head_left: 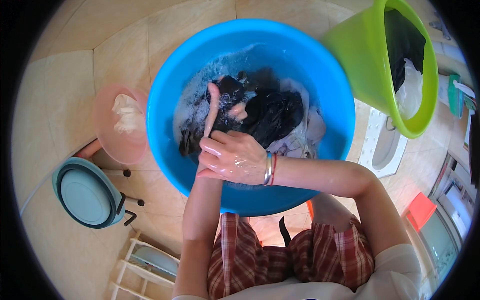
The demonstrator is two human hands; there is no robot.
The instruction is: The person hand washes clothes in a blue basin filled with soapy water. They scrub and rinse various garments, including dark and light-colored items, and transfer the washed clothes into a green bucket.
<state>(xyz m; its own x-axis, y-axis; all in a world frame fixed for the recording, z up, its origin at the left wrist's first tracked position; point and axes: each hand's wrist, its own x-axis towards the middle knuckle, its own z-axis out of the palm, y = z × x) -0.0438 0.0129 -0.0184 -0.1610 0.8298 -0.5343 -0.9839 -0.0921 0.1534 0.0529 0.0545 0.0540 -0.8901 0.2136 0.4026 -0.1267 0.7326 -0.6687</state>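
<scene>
A big round blue tub [336, 100] holds sudsy water and soaking laundry. Black clothes [274, 112] lie in the middle, with pale lilac-grey cloth [315, 125] along their right side. My left hand [214, 111] reaches into the wash, one digit stretched out and other fingertips apart from it, against wet dark cloth [230, 91]; part of this hand is under water or hidden. Across it comes my right hand [235, 157], wet, its fingers wrapped round my left wrist. A silver bracelet [268, 169] and a red string sit on my right wrist.
A lime-green bucket [357, 65] with black and white cloth leans at the upper right, near a white squat toilet [372, 137]. At left stand a pink basin [107, 142] with white cloth and a grey-green folding basin [85, 197]. A pale rack [145, 272] is at lower left.
</scene>
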